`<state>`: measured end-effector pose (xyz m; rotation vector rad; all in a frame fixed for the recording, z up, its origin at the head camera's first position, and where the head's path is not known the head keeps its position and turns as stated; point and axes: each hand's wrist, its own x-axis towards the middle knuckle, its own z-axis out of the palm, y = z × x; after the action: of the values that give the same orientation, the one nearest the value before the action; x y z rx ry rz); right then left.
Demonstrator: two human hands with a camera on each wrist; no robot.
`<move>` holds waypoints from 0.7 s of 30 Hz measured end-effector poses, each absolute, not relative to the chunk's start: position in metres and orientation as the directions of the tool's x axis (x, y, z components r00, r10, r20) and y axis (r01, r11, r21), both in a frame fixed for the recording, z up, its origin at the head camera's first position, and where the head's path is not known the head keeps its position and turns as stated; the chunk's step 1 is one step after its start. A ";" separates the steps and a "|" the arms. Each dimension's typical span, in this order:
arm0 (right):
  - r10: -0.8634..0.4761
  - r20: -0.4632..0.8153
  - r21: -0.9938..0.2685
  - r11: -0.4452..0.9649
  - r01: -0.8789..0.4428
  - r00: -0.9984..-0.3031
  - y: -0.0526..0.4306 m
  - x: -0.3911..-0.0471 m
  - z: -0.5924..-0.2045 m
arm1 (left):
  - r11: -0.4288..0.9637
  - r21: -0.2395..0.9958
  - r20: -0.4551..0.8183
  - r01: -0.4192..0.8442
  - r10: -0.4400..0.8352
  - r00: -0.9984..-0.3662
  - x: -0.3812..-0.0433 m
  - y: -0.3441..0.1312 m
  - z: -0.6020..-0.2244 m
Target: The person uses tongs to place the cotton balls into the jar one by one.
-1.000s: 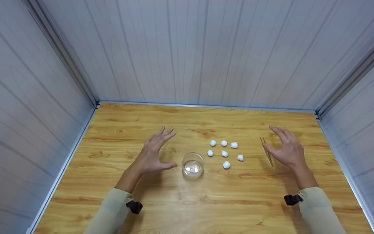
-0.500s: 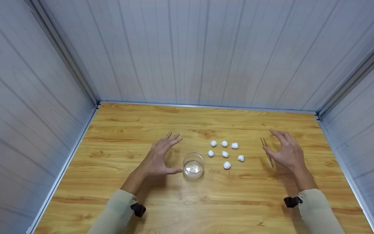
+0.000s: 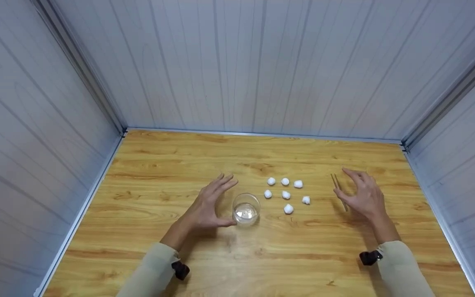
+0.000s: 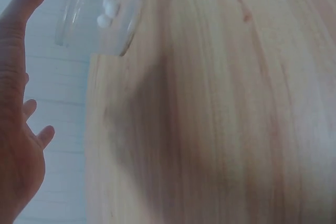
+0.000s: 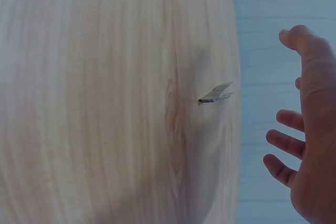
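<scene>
My left hand [image 3: 208, 207] is spread beside a clear glass cup [image 3: 245, 209], thumb tip right at the cup's near left side and fingers extended past its far left. In the left wrist view the cup [image 4: 100, 14] shows at the top, with cotton balls visible through it. Several white cotton balls [image 3: 285, 194] lie loosely grouped to the right of the cup. Over by the right, metal tweezers [image 3: 339, 192] lie on the wood, and my right hand [image 3: 365, 197] hovers above them, thumb and fingers apart with nothing between. The right wrist view shows the tweezers [image 5: 216, 94] below the hand.
The wooden tabletop [image 3: 229, 264] is bounded by a white panel wall [image 3: 237, 66] at the back and by panels on the left [image 3: 35, 144] and right [image 3: 464, 144]. Each sleeve carries a small black wrist camera [image 3: 180, 270].
My left hand has moved right and slightly nearer the body, bringing its thumb to the cup. My right hand has lowered slightly over the tweezers. Cup, cotton balls and tweezers stay put.
</scene>
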<state>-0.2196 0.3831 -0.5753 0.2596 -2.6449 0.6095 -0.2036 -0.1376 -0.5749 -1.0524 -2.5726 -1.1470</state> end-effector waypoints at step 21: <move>-0.065 0.295 -0.388 0.904 -0.182 -0.953 0.382 -0.212 -0.591 | 0.535 0.613 0.257 0.581 0.560 -0.788 -0.194 -0.129 -0.595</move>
<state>-0.2124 0.3825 -0.5913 0.1849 -2.7915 0.6070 -0.1936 -0.1286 -0.5948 -1.0128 -2.7268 -1.1064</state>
